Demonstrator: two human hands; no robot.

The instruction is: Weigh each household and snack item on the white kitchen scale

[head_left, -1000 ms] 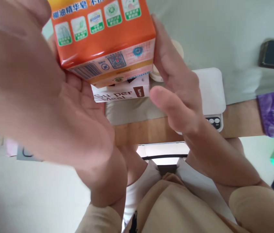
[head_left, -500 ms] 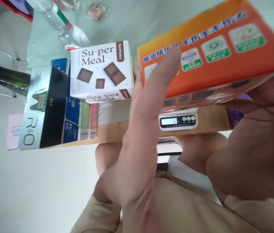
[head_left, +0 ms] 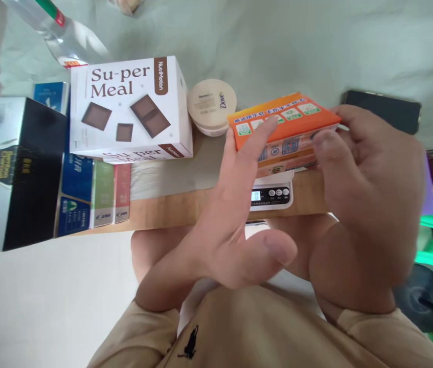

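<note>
Dove jar (head_left: 211, 106) beside orange box (head_left: 283, 128)

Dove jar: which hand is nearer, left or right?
Left. The left hand reaches up at the orange box's left end, its fingers just right of the Dove jar. The right hand grips the box's far right end, further from the jar.

A white Su-per Meal box (head_left: 130, 110) lies on the bench (head_left: 185, 207), resting partly on a row of blue, green and red cartons (head_left: 93, 197). A black-and-silver box (head_left: 17, 171) stands at the left end of that row, touching it. Just right of the white box sits a round cream Dove tub (head_left: 211, 105). A scale (head_left: 272, 195) shows its display at the bench's near edge. A clear bottle (head_left: 53, 30) lies far left on the pale cloth (head_left: 277, 46), a dark phone (head_left: 387, 110) far right.
</note>
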